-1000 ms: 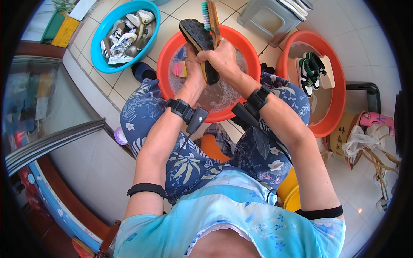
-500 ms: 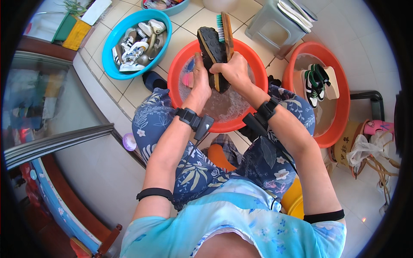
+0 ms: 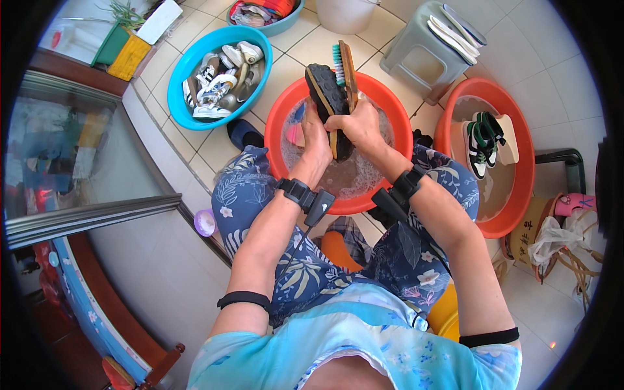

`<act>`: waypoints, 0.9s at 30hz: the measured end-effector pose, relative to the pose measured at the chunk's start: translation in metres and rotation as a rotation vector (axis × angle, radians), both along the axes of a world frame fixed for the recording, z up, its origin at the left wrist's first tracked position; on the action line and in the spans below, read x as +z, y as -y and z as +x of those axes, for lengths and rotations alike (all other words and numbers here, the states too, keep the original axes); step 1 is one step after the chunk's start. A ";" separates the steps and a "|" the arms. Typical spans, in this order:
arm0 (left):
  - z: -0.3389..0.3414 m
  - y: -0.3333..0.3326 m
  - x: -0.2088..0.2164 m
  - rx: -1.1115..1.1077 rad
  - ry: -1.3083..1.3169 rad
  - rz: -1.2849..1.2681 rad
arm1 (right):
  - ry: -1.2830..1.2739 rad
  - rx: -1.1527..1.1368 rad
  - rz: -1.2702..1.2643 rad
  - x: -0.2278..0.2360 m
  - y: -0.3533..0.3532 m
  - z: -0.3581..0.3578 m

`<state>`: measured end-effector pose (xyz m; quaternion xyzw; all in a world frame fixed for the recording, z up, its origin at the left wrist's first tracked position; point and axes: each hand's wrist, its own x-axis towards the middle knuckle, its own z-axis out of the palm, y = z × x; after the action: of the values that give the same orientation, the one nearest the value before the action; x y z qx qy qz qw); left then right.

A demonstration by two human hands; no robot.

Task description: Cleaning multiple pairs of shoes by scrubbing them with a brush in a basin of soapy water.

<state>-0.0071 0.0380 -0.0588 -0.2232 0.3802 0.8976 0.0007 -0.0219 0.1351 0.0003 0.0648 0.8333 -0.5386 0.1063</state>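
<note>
Black sole (image 3: 320, 79) uppermost, holding the shoe (image 3: 330, 101) in the left hand (image 3: 314, 138) over the middle red basin (image 3: 404, 140), long axis far-left to near-right, and clutching the brush (image 3: 350, 73) in the right hand (image 3: 361, 125) just beside the shoe's right edge, bristles (image 3: 338, 66) leftward, contact impossible to tell.

A head-worn fisheye looks down past the shirt (image 3: 364, 328) toward the shoe (image 3: 328, 95).

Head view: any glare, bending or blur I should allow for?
Head view, centre: wooden scrub brush and black-soled shoe look fairly sharp; head view, left: soft, smeared reflections in the glass panel; head view, rim: black vignette, and that panel's frame appears bowed; head view, lower right: small bright glint on pale tiles.
</note>
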 end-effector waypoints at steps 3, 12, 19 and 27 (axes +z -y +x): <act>-0.001 -0.002 -0.004 -0.008 0.040 0.028 | 0.019 -0.005 0.022 -0.004 0.000 0.000; -0.002 -0.003 -0.015 -0.007 0.070 0.122 | 0.037 0.012 0.021 -0.003 0.000 0.001; -0.001 -0.001 -0.016 -0.022 0.069 0.126 | 0.038 -0.002 0.019 -0.005 0.001 0.001; 0.002 -0.004 -0.003 -0.021 0.084 0.120 | 0.049 -0.010 -0.002 -0.006 0.001 0.001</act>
<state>-0.0048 0.0419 -0.0618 -0.2564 0.3275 0.9086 0.0394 -0.0205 0.1342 -0.0053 0.0820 0.8295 -0.5384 0.1238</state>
